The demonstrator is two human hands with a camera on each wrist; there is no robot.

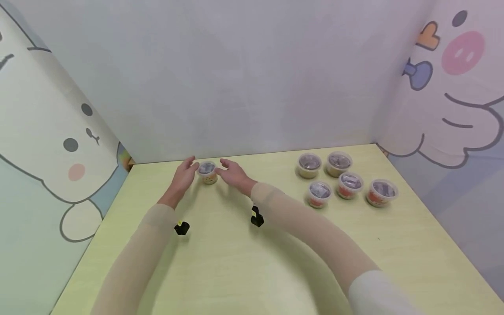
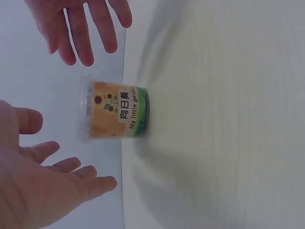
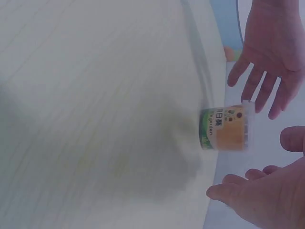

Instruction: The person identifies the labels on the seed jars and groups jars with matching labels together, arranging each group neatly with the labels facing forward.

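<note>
A small lidded plastic cup (image 1: 208, 173) stands upright at the back left of the table. Its orange and green label reads "My little garden" in the left wrist view, where the same cup (image 2: 116, 109) shows sunflower pictures. On its left side is my left hand (image 1: 184, 175), fingers spread and relaxed. My right hand (image 1: 235, 175) is on the other side, its fingers likewise extended. Both wrist views show gaps between the cup (image 3: 226, 128) and the hands, so neither grips it. Clear wrapping shows under the lid.
Several similar lidded cups stand at the right: two tan ones (image 1: 309, 166) at the back and red-labelled ones (image 1: 350, 185) in front. A pale wall (image 1: 244, 87) rises behind the table (image 1: 228, 262). Cartoon-printed panels (image 1: 78, 144) flank both sides.
</note>
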